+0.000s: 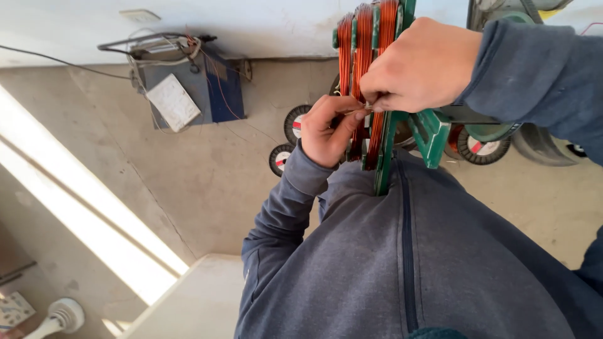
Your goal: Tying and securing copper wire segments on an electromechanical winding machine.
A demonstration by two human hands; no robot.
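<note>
The grey concrete floor (207,182) lies open to the left of the green metal winding frame (384,150), crossed by a bright band of sunlight; the person's grey-blue zipped jacket (402,263) fills the room directly below the frame. The frame stands upright against the jacket and carries three coils of orange-copper enamelled wire (364,37), set side by side in its slots. The right hand (421,66) is above and right of the frame's middle, fingers pinched shut on a thin wire end at the coils. The left hand (330,129) is just left of the frame, thumb and forefinger closed on the same wire end, touching the right fingertips. Three black wire spools with red-and-white round labels (295,124) stand on the floor behind the frame, two to its left, one to its right. A blue control box (213,88) with a white rectangular plate sits well left of the frame, against the wall.
</note>
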